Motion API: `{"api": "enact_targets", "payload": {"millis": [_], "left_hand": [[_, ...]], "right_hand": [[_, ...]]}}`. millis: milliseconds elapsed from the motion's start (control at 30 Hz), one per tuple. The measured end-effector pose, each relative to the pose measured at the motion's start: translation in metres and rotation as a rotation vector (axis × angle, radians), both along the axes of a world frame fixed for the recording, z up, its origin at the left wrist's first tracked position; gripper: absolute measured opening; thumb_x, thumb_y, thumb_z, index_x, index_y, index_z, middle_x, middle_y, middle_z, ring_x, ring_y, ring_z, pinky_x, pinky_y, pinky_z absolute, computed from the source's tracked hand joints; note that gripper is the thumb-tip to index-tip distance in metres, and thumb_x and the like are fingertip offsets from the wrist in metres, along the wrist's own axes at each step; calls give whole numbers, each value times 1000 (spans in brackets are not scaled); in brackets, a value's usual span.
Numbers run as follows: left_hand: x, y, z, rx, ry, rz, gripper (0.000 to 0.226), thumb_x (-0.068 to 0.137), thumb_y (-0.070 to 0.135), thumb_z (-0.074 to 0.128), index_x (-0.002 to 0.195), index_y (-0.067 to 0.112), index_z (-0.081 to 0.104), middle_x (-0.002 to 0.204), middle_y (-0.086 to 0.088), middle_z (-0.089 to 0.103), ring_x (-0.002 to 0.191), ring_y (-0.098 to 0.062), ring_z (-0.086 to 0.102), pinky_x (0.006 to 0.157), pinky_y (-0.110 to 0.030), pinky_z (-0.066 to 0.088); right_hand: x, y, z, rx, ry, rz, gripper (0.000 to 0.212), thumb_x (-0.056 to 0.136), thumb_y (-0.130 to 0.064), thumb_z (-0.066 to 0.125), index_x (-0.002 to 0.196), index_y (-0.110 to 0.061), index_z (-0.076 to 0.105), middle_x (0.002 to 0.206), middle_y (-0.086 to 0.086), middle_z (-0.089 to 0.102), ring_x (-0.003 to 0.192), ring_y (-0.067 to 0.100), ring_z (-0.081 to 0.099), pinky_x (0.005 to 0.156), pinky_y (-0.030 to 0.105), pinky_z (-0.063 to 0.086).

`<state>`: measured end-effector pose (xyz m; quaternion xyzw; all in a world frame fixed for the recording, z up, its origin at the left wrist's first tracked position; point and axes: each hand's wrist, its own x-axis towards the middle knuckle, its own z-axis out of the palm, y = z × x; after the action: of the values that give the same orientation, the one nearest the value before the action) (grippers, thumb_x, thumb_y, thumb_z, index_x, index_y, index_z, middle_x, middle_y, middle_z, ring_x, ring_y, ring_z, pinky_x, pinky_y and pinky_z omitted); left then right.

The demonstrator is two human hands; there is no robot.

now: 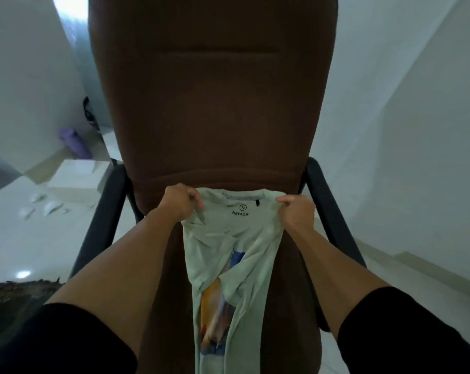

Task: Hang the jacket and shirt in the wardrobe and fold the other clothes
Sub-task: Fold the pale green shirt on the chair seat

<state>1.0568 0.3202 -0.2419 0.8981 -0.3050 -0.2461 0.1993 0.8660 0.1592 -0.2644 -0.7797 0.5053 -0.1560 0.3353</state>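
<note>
A pale green T-shirt [236, 238] with a "NEVADA" neck print and a coloured picture on its front hangs in front of a brown office chair [212, 103]. My left hand [178, 202] grips the shirt's left shoulder, and my right hand [295, 211] grips its right shoulder. Both fists are curled round bunched fabric at the level of the collar. The shirt droops in folds between my forearms down past the seat. No jacket or wardrobe is in view.
The chair has black armrests [328, 209] on both sides. A white low box [77, 179] and a purple object [72, 141] stand on the pale tiled floor at left. A dark rough-edged mat [15, 295] lies at lower left. White walls close in at right.
</note>
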Motion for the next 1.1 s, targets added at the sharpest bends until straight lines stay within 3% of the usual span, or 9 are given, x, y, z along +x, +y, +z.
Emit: {"api": "enact_targets", "payload": {"millis": [100, 200, 267, 500, 633, 733, 867, 1000, 1100], "left_hand": [[-16, 23, 53, -42, -71, -14, 43, 87, -6, 39, 98, 17, 73, 119, -4, 65, 110, -20, 58, 98, -22, 42], [-40, 49, 107, -120, -202, 17, 41, 83, -3, 46, 104, 19, 72, 123, -2, 62, 114, -21, 56, 97, -19, 37], [-54, 66, 146, -183, -332, 39, 41, 77, 0, 52, 107, 20, 71, 121, -1, 64, 113, -21, 57, 96, -21, 37], [-86, 126, 279, -377, -545, 184, 58, 72, 27, 69, 128, 13, 57, 133, -7, 55, 120, -27, 51, 103, -29, 30], [-96, 152, 338, -434, -635, 207, 61, 74, 20, 71, 131, 11, 53, 137, -11, 52, 124, -30, 47, 104, -30, 28], [-113, 161, 368, -493, -646, 199, 81, 56, 37, 57, 132, 10, 53, 136, -10, 53, 124, -29, 48, 103, -30, 28], [-127, 170, 387, -521, -654, 213, 90, 50, 37, 51, 135, 11, 48, 140, -8, 48, 127, -27, 45, 102, -27, 28], [-127, 171, 394, -573, -624, 227, 80, 62, 38, 65, 136, 13, 48, 142, -6, 46, 128, -27, 43, 105, -29, 28], [-118, 167, 393, -610, -505, 266, 67, 75, 18, 74, 137, 15, 47, 134, -10, 52, 121, -29, 47, 99, -32, 36]], "right_hand": [[-18, 9, 52, -24, 40, 129, 28, 87, 3, 48, 103, 1, 71, 113, 16, 66, 105, 31, 60, 91, 29, 47], [-45, 20, 106, -144, 93, 230, 25, 88, -1, 47, 100, 4, 69, 104, 16, 67, 99, 32, 60, 71, 22, 38], [-59, 22, 145, -256, 103, 271, 27, 89, -6, 47, 102, -3, 70, 104, 13, 66, 97, 28, 59, 68, 21, 31], [-103, 29, 284, -450, -145, 196, 28, 87, -22, 58, 112, -16, 69, 118, 7, 63, 109, 26, 56, 88, 24, 38], [-118, 32, 339, -541, -226, 155, 28, 88, -25, 56, 111, -17, 70, 116, 8, 64, 108, 27, 57, 89, 27, 41], [-125, 40, 370, -573, -297, 155, 29, 88, -24, 56, 113, -17, 70, 119, 7, 63, 112, 26, 56, 92, 27, 39], [-131, 48, 394, -606, -355, 165, 30, 89, -20, 54, 116, -16, 68, 122, 6, 62, 114, 25, 55, 95, 26, 37], [-133, 50, 403, -567, -410, 165, 35, 88, -12, 51, 119, -15, 65, 124, 5, 61, 117, 23, 53, 92, 21, 35], [-134, 55, 406, -506, -439, 173, 37, 87, -9, 48, 120, -13, 65, 125, 4, 60, 117, 22, 52, 89, 19, 34]]}}
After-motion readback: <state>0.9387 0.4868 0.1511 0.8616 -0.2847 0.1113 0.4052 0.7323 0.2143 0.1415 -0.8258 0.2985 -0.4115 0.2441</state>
